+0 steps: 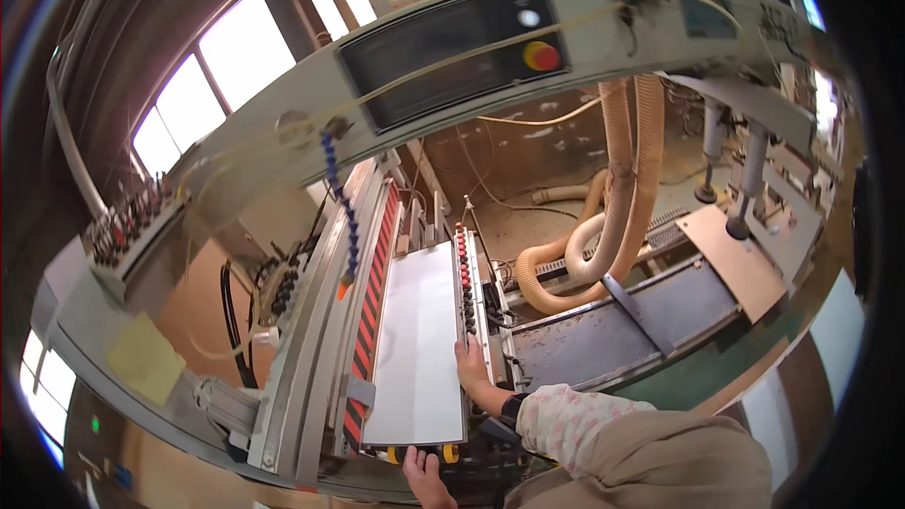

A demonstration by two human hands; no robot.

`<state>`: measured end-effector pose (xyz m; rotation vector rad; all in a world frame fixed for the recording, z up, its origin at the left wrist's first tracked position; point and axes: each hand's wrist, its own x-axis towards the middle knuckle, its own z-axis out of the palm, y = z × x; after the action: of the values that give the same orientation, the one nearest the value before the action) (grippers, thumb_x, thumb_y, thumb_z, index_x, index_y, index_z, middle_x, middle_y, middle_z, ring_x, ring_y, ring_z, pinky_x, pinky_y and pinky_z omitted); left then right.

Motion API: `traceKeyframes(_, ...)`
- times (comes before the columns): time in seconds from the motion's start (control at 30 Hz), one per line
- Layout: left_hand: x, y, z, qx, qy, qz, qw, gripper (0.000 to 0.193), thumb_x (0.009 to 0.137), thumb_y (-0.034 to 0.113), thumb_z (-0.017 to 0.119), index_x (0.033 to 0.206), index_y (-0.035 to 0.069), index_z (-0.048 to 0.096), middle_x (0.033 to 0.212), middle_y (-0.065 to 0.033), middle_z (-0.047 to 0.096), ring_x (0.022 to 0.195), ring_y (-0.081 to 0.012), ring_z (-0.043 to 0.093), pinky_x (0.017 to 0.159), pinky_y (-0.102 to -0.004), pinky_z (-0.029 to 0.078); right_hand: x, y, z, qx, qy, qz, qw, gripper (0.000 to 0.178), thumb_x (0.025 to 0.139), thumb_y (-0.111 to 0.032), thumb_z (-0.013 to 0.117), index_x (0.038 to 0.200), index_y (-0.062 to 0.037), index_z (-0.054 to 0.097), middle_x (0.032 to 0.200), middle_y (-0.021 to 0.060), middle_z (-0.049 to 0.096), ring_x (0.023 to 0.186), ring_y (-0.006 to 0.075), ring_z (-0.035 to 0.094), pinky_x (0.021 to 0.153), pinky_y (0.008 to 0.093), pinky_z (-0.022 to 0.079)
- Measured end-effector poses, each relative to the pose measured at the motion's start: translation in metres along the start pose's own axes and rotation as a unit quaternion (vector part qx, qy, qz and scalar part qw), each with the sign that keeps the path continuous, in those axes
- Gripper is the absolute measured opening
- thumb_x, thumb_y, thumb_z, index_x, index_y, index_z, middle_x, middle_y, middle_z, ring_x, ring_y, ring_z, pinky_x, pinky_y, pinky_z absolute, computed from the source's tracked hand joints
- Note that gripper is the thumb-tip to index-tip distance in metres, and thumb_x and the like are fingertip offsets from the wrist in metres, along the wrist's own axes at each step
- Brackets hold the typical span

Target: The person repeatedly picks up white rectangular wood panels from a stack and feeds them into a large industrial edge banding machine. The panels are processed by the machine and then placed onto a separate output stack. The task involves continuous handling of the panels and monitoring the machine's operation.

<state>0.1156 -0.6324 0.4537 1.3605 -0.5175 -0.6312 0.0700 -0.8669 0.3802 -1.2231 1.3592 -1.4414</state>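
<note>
A long white panel (pixel 415 349) lies flat in the machine, between a red-and-black striped guard strip (pixel 370 320) and a row of red and black rollers (pixel 465 273). My right hand (pixel 473 369) rests along the panel's right edge, fingers stretched forward close to the rollers and not wrapped round anything. Just below the panel's near edge is my left hand (pixel 426 479), its fingertips up and slightly apart beside a yellow wheel (pixel 451 453). Whether those fingertips touch the panel I cannot tell.
Overhead runs a grey beam with a dark screen (pixel 443 52) and a red stop button (pixel 541 57). A blue jointed hose (pixel 341 198) hangs left of the panel. Thick beige ducts (pixel 617 188) coil behind. At right, a brown board (pixel 731 259) lies under clamp feet.
</note>
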Motion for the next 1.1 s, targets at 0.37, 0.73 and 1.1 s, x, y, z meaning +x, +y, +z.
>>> traceKeyframes(0.37,0.064,0.01,0.075,0.561,-0.223,0.346,0.718,0.045,0.072,0.022,0.068,0.106,-0.004,0.054,0.106,-0.0192,0.056,0.098,-0.0365,0.052,0.086,-0.0405,0.043,0.036,0.039,-0.161,0.111,-0.108,0.196,0.968,0.045,0.089,-0.048,0.041,0.094,-0.0061,0.057,0.081,0.0045,0.055,0.073,0.0141,0.048,0.065,0.0317,0.04)
traceKeyframes(0.73,0.076,0.004,0.105,0.698,-0.195,0.296,0.622,0.04,0.067,0.023,0.07,0.096,-0.002,0.057,0.106,-0.0183,0.056,0.091,-0.0342,0.057,0.078,-0.0395,0.048,0.063,0.058,-0.277,0.257,-0.143,0.348,0.89,0.04,0.09,-0.044,0.042,0.104,-0.0076,0.048,0.097,0.0092,0.06,0.083,0.0209,0.059,0.071,0.0367,0.047)
traceKeyframes(1.1,0.098,0.03,0.135,0.798,-0.283,0.166,0.505,0.048,0.071,0.041,0.066,0.087,-0.003,0.062,0.096,-0.0246,0.056,0.086,-0.038,0.058,0.074,-0.0425,0.048,0.062,0.078,-0.295,0.287,-0.166,0.381,0.863,0.039,0.091,-0.038,0.043,0.108,-0.0032,0.046,0.096,0.0119,0.061,0.079,0.0217,0.06,0.067,0.0353,0.049)
